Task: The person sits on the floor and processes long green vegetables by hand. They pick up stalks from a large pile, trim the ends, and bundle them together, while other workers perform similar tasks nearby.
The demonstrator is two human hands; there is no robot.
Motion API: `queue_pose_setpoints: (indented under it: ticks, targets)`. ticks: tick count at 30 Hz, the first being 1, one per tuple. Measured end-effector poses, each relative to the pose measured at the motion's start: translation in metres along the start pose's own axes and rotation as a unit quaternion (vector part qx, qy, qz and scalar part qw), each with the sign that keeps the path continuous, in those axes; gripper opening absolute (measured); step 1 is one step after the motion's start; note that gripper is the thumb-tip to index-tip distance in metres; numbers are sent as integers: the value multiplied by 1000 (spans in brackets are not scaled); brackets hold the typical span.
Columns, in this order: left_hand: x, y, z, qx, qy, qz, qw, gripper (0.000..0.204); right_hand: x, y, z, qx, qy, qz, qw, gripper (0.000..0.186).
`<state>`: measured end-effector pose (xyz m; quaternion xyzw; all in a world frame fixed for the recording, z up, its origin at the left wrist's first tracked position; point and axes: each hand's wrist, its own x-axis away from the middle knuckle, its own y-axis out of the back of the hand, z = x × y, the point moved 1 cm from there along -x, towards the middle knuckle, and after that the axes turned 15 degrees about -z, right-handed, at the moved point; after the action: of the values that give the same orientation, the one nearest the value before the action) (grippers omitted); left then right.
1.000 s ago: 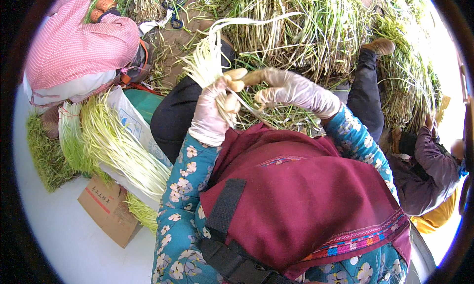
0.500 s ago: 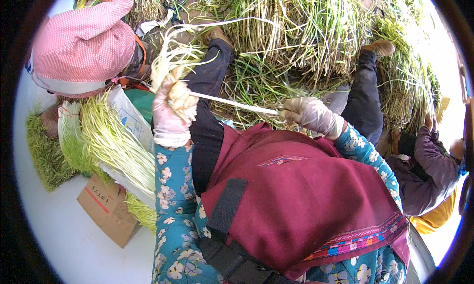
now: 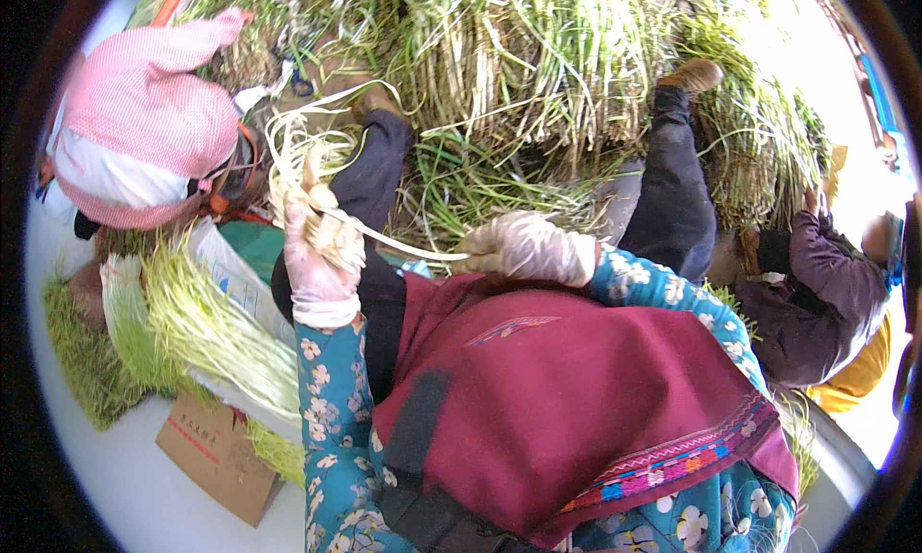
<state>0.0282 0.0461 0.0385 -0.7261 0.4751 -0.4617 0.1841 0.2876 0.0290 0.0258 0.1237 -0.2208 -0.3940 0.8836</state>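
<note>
My left hand (image 3: 322, 265), in a thin whitish glove, grips a bunch of pale leafy shoots (image 3: 296, 140), whose loose ends curl above my fingers. A single long, flat strand (image 3: 403, 244) runs from the bunch to my gloved right hand (image 3: 528, 248), whose curled fingers pinch it above the maroon apron (image 3: 557, 380) on my lap. Both hands are apart, with my dark-trousered legs stretched beyond them.
Heaped green stalks (image 3: 519, 44) cover the ground ahead. At upper left is a co-worker's pink checked head covering (image 3: 154, 111). Pale shoot bundles (image 3: 216, 332) lie on sacking at left, beside flattened cardboard (image 3: 216, 452). Another person (image 3: 807, 303) sits at right.
My hands have drawn apart, stretching the strand between them. My left hand has moved leftward; my right hand went lower, then shifted left over the last half second.
</note>
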Motion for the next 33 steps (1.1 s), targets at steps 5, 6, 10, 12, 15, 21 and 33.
queue_pose_setpoints:
  ticks: [5, 6, 10, 12, 15, 21, 33]
  targets:
    - [17, -9, 64, -161, 138, 5, 977, 54, -7, 3, 10, -58, -7, -110, 992, 29]
    - [17, -5, 75, -236, 156, 25, 959, 48, -8, 3, 9, 27, 79, -136, 987, 29]
    - [14, 18, 90, -306, 234, 5, 923, 29, -5, 0, -22, 86, 66, 31, 994, 40]
    - [11, 26, 92, -305, 242, -9, 921, 29, 4, 24, -59, 58, 47, -23, 997, 44]
    - [11, 29, 99, -335, 237, -51, 910, 28, -5, 80, -134, 186, 10, -322, 928, 34]
    - [8, 14, 108, -263, 309, -61, 912, 31, -26, 121, -225, 260, -231, -523, 778, 85]
    - [-26, -17, 11, 112, 208, 258, 937, 63, 11, -37, -184, -56, -69, 110, 990, 34]
